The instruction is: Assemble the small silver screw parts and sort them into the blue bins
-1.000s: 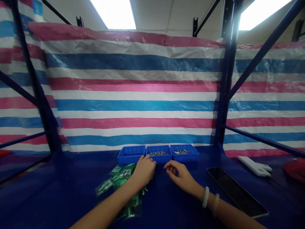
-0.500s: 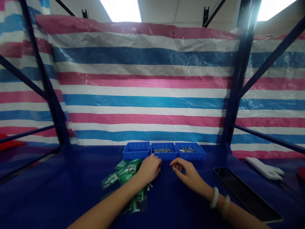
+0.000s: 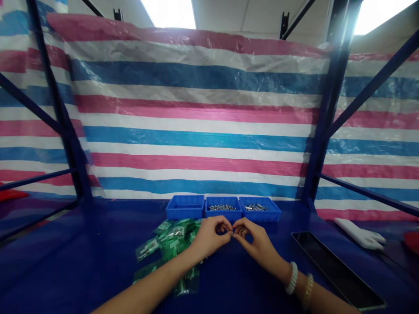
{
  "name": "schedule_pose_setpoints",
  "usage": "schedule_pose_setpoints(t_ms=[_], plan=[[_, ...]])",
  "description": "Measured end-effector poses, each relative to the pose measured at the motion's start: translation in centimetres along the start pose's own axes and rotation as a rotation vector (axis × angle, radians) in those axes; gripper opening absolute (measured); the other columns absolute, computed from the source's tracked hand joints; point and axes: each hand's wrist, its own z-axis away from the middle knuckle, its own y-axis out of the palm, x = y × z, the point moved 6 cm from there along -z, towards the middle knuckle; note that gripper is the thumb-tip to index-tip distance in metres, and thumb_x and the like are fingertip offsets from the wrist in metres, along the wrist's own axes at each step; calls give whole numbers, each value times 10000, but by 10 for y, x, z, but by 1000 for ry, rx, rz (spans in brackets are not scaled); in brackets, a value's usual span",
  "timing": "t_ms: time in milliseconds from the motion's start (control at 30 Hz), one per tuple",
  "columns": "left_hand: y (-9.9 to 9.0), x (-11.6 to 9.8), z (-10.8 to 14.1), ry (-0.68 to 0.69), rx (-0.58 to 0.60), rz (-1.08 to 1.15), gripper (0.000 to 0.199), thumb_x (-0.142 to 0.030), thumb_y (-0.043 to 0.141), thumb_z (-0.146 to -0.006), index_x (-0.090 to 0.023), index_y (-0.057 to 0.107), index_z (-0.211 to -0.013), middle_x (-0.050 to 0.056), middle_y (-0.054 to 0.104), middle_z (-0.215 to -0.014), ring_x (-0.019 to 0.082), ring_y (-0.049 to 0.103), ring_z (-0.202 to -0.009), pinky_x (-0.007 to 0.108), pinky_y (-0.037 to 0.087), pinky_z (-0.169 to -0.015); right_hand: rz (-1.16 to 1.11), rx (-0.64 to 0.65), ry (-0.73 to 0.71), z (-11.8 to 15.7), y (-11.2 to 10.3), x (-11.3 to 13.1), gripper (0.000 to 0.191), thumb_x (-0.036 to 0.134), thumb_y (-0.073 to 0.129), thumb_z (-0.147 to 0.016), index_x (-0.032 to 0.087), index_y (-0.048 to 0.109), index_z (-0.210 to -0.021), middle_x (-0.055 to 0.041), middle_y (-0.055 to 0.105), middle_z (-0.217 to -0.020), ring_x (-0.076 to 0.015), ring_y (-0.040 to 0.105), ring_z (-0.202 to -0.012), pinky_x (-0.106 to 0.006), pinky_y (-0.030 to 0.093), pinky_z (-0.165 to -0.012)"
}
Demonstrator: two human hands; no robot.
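L hand & R hand meet low ctr of frame, fingers pinched together, any item/axis unclear, green bags nearer L.

Free tabletop leftward — packets between

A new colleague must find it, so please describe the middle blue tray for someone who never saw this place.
Find the blue table, then its far side, near the foot of the striped sheet. There, just beyond the left hand, is the middle blue tray, holding many small metal pieces. Only this tray stands between two others: the left tray and the right tray.
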Motion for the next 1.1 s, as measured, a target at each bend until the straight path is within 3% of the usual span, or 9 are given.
schedule_pose_setpoints(t_ms=[200, 367, 500, 700, 800, 967, 1100], plan=[[2, 7, 4, -87, -79, 291, 78, -198, 665, -702, -149, 621, -744, 16, 654, -677, 142, 601, -636, 230, 452, -595, -204, 37, 133, 2, 4, -10, 193, 340, 620, -829, 189, 607, -948, -36, 653, -863, -155, 632, -751, -272, 530, -676], [-2, 2, 6, -84, -140, 354, 84, -209, 660, -718, -155, 597, -730, 18, 654, -674, 156, 618, -650, 241, 451, -605, -347, 32, 202, 1, 5, -15, 197, 345, 650, -795, 179, 633, -901, -32, 654, -814, -155, 635, -685, -270, 546, -603], [-4, -2, 5, -57, -133, 431, 51, -183, 574, -775, -158, 597, -814, 49, 704, -783, 175, 661, -746, 277, 490, -698, -238, -67, 98, -2, -10, -7, 132, 300, 621, -816, 187, 668, -866, -50, 671, -859, -180, 653, -756, -302, 562, -693], [2, 1, 7, -128, -120, 465, 109, -89, 573, -713, -148, 611, -797, 58, 693, -781, 188, 673, -770, 316, 519, -736, 14, -139, -53, 0, -21, 8, 97, 262, 587, -845, 203, 664, -860, -54, 679, -827, -191, 634, -749, -303, 529, -674], [3, 0, 8, -116, -137, 473, 232, -32, 578, -666, -152, 594, -863, 67, 685, -873, 175, 665, -786, 309, 527, -737, 45, -180, -9, 0, -23, 9, 116, 299, 592, -847, 191, 637, -846, -48, 659, -787, -171, 596, -672, -287, 491, -630], [12, -5, 13, -133, -109, 506, 258, -105, 688, -656, -157, 580, -884, 37, 666, -799, 163, 654, -724, 271, 531, -669, -143, -98, 153, 0, -13, 0, 234, 393, 561, -865, 175, 590, -784, -24, 602, -754, -147, 559, -664, -243, 441, -583], [4, -15, 18, -49, -227, 410, 91, -197, 660, -748, -149, 634, -821, 34, 656, -752, 160, 636, -702, 271, 523, -670, -351, 11, 204, 0, 2, -7, 309, 449, 524, -879, 162, 578, -778, 4, 544, -675, -125, 522, -614, -235, 423, -563]])
